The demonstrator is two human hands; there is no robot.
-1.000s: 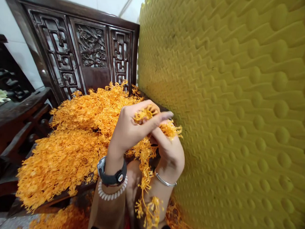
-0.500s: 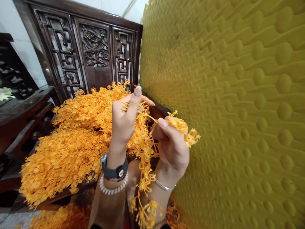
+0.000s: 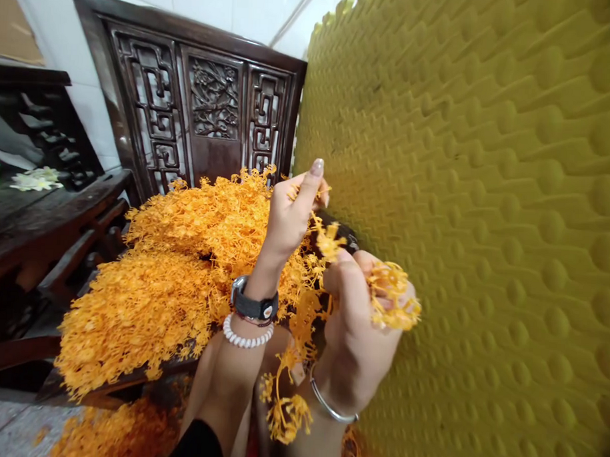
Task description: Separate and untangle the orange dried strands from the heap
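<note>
My left hand (image 3: 290,211), with a dark watch on the wrist, is closed around orange plastic flower sprigs whose tips poke out past the fingers. Lower and to the right, my right hand (image 3: 359,317) is curled round a bunch of orange plastic flower sprigs (image 3: 393,295). A small sprig (image 3: 329,243) shows between the two hands, touching or close to the right thumb. Below them dangles a strand of the same sprigs (image 3: 288,414); which hand bears it, I cannot tell. To the left of my hands lies a large heap of orange plastic sprigs (image 3: 152,303).
The heap rests on a dark carved wooden bench with an openwork back (image 3: 212,145). A yellow textured foam mat (image 3: 486,195) stands upright along the right. More orange sprigs (image 3: 117,435) lie on the floor at lower left. Pale flowers (image 3: 36,179) rest on dark furniture at far left.
My hands have come farther apart, the right one lower and nearer. The stem stretched between them no longer shows; a small sprig appears by the right thumb. The view has shifted left.
</note>
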